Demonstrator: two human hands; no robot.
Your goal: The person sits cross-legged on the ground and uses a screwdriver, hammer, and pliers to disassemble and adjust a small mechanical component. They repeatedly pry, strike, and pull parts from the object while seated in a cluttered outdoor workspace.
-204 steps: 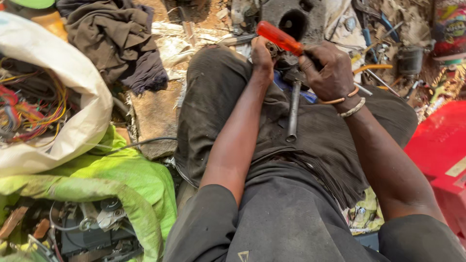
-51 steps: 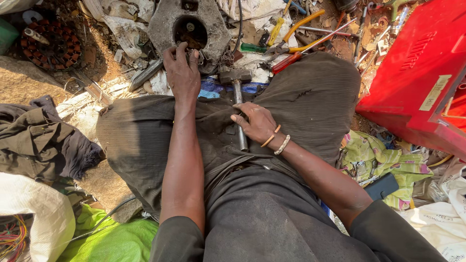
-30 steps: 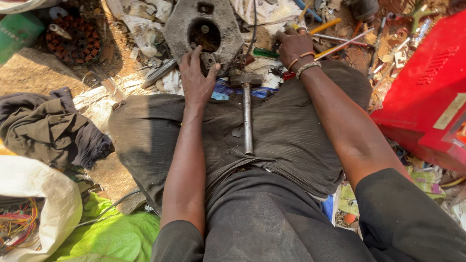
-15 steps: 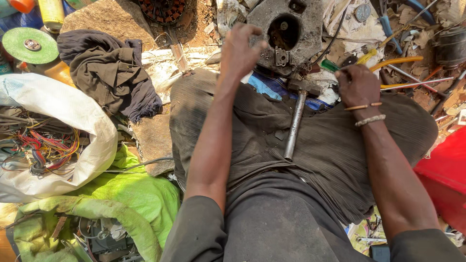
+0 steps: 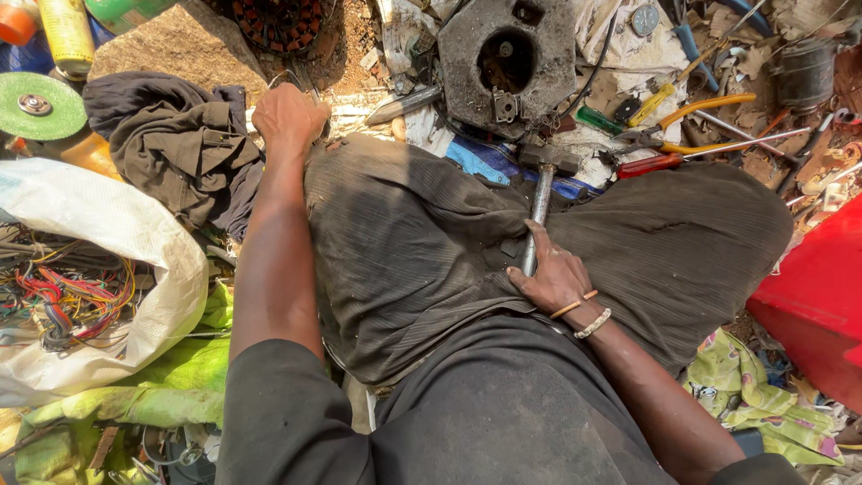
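the right hand [image 5: 555, 274] is gripping the hammer [image 5: 541, 193] by its handle end (steel, head-heavy, stiff). the left hand [image 5: 287, 117] is curling closed past the knee; what it holds is hidden.

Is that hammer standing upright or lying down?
Lying down. The hammer rests flat along the lap, head toward the metal housing, with the right hand on its handle end.

Bare dirt ground [image 5: 148, 45], littered. On it: dark metal housing [image 5: 507, 58] top centre, with red-handled screwdriver [image 5: 648, 164] and yellow-handled pliers [image 5: 696, 112] just right of it; crumpled dark cloth [image 5: 180, 144] and green disc [image 5: 38, 105] left. White sack of coloured wires [image 5: 90, 269] lower left, red box [image 5: 813, 305] at right edge.
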